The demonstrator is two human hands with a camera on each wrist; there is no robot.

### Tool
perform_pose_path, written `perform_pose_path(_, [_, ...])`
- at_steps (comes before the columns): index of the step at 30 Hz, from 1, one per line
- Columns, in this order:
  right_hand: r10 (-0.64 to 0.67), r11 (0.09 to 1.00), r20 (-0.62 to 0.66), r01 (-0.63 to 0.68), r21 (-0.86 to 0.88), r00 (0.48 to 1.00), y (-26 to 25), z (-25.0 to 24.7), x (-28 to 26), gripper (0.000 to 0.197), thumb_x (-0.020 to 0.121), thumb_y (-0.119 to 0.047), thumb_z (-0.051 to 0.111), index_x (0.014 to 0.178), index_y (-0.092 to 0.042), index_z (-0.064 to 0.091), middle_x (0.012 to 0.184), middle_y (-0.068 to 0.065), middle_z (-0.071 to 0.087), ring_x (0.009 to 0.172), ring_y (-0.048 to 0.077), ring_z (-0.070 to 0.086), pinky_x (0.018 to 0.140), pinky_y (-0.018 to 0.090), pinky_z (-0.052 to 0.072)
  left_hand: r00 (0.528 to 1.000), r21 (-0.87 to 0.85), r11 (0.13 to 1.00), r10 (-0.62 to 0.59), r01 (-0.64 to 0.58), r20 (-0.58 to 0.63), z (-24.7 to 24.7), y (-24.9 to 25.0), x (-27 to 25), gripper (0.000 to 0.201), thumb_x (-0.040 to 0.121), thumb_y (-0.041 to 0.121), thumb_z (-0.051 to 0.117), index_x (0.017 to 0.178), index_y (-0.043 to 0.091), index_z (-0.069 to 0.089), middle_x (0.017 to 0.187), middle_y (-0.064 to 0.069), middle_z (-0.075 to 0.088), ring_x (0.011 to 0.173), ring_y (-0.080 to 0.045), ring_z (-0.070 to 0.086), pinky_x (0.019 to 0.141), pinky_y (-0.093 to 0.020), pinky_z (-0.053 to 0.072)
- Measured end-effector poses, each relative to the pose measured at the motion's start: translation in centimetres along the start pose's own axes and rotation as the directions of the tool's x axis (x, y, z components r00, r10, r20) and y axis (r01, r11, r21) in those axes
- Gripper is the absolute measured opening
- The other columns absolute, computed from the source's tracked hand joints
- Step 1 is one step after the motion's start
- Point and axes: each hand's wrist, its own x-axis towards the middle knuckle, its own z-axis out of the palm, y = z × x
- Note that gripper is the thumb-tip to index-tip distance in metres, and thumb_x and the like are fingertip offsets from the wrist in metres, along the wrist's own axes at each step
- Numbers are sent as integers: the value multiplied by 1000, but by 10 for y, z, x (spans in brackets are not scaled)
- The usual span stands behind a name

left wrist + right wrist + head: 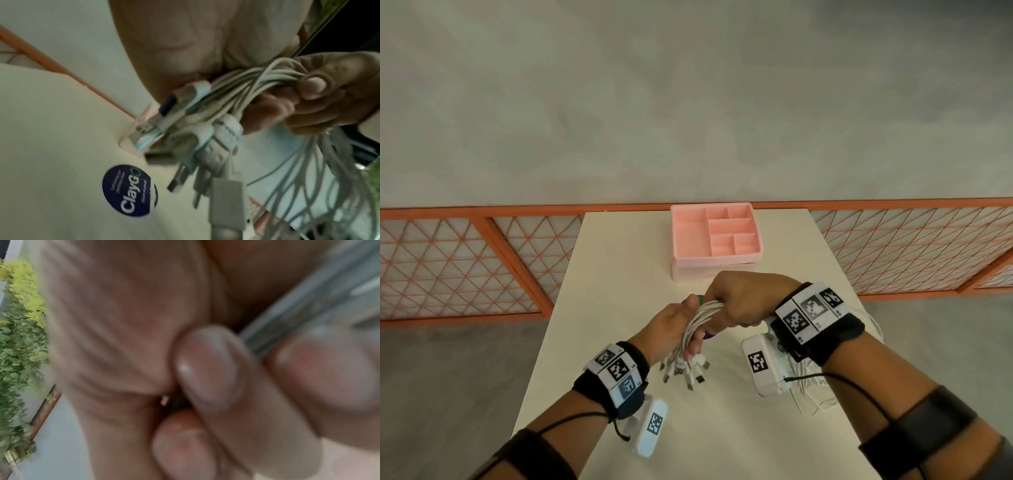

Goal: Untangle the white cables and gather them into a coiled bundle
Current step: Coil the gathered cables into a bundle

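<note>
Both hands together above cream bench [722, 428]: left hand [671, 325] and right hand [743, 301] each gripped around white cables [697, 325], plug ends hanging toward bench. Pink organiser tray [690, 236] beyond cables at bench's far edge. Orange lattice railing [465, 260] behind bench; grey floor past it.

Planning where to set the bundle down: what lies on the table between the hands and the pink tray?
Only bare table shows between the hands' cables and the tray, in the head view.
</note>
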Motion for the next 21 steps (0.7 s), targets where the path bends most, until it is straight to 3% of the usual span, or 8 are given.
perform_pose_path(2, [-25, 999, -51, 23, -44, 998, 0, -7, -3, 19, 78, -26, 78, 79, -8, 72, 57, 4, 50, 51, 20, 40, 50, 29, 32, 999, -85, 995, -40, 42, 21, 10, -2, -2, 87, 60, 100, 37, 61, 14, 54, 52, -5, 54, 48, -17, 55, 81, -60, 50])
perform_pose_path(5, [-90, 995, -138, 83, -59, 986, -3, -21, -6, 12, 74, -21, 83, 78, -13, 75, 58, 1, 62, 52, 11, 51, 55, 28, 41, 996, -230, 972, -23, 43, 87, 25, 4, -4, 76, 63, 94, 49, 57, 18, 43, 54, -3, 50, 50, -19, 53, 82, -52, 45])
perform_pose_path(7, [-130, 992, -173, 127, -29, 976, -5, -29, -9, 12, 73, -17, 84, 81, -13, 76, 64, 9, 67, 54, 11, 54, 57, 27, 43, 995, -294, 955, -15, 44, 103, 29, 12, -5, 71, 67, 84, 61, 58, 17, 41, 53, -3, 46, 50, -20, 51, 82, -48, 45])
perform_pose_path(10, [-192, 978, -264, 208, 33, 945, -1, -35, -10, 17, 71, -13, 85, 85, -14, 77, 78, 18, 71, 61, 21, 57, 61, 34, 46, 995, -375, 925, -21, 56, 97, 30, 27, -5, 61, 74, 72, 69, 64, 15, 51, 48, -1, 35, 42, -16, 41, 70, -38, 51])
perform_pose_path(13, [-214, 959, -377, 267, 93, 901, 11, -35, -10, 23, 70, -21, 88, 89, -17, 77, 85, 8, 74, 77, 27, 67, 73, 40, 54, 995, -487, 869, -49, 88, 92, 32, 39, -9, 51, 91, 61, 56, 70, 16, 48, 47, 3, 24, 38, -11, 30, 60, -33, 49])
perform_pose_path(17, [-205, 940, -509, 312, 134, 836, 32, -17, -2, 11, 78, -15, 82, 80, -13, 71, 67, -8, 65, 60, 1, 55, 60, 19, 45, 998, -511, 859, 3, 28, 60, 37, 50, -14, 50, 99, 49, 47, 63, 17, 35, 46, 2, 21, 37, -12, 27, 61, -35, 48])
perform_pose_path(19, [-196, 960, -563, 275, 58, 803, 43, -5, 3, 24, 83, -7, 73, 71, -23, 60, 62, -10, 56, 57, 0, 49, 59, 18, 39, 998, -436, 900, 44, -18, 51, 43, 54, -15, 50, 98, 46, 48, 61, 15, 36, 45, -1, 24, 37, -14, 31, 61, -34, 49])
perform_pose_path(21, [-165, 973, -578, 227, 35, 799, 50, 2, 6, 32, 84, 0, 63, 68, -26, 52, 62, -9, 54, 59, 3, 47, 62, 23, 39, 997, -349, 936, 58, -38, 47, 49, 53, -14, 47, 96, 41, 52, 60, 11, 45, 46, -5, 37, 41, -19, 42, 66, -36, 51])
